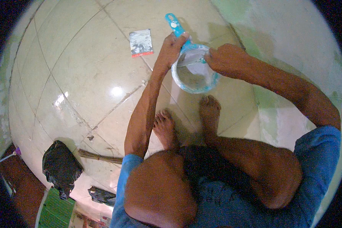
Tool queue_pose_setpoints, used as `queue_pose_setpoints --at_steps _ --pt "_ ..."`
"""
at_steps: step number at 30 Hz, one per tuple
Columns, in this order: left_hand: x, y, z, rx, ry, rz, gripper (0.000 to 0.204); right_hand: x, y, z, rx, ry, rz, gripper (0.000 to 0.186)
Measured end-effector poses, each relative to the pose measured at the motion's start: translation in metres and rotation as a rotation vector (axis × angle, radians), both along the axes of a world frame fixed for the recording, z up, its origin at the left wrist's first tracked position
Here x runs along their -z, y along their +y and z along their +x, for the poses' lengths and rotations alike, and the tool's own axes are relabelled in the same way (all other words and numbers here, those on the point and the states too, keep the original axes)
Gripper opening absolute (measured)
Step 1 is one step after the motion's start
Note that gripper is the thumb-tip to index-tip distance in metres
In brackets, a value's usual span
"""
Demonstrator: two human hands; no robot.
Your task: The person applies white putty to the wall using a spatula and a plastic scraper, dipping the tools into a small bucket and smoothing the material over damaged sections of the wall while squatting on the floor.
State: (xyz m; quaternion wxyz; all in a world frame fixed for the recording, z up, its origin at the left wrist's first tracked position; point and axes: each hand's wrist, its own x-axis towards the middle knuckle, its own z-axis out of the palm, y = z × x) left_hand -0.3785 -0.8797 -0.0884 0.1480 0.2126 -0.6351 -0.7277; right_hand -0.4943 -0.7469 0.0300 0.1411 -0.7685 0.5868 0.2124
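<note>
In front of me, above my feet, a blue plastic dipper (195,90) smeared with white paste is tilted so that its open mouth shows. My left hand (172,48) is closed around the base of its handle, whose holed end sticks out beyond the fist. At the dipper's right rim, my right hand (228,60) is closed on a putty knife (193,59). Its greyish blade reaches into the dipper; only a bit of teal handle shows at the fingers. A flat rectangular spreader (141,41), white-smeared with a red edge, lies on the floor left of my left hand.
Pale floor tiles (102,68) stretch to the left. Close on the right rises a wall (288,41) with green and white patches. A black plastic bag (62,167), a stick broom (100,156), a second dark bag (102,195) and a green panel (56,209) are at lower left.
</note>
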Motion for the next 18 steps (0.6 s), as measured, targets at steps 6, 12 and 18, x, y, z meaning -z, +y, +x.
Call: queue_pose_setpoints --at_steps 6,12,18 --pt "0.003 0.000 0.002 -0.024 -0.017 -0.085 0.039 -0.021 0.016 0.018 0.242 -0.060 0.118 0.019" --pt "-0.002 -0.002 0.015 -0.136 0.021 0.066 0.037 -0.043 0.021 0.029 0.284 0.009 -0.025 0.019" --pt "-0.002 0.009 0.008 -0.163 0.032 0.106 0.034 -0.002 0.019 0.029 0.318 0.019 0.106 0.022"
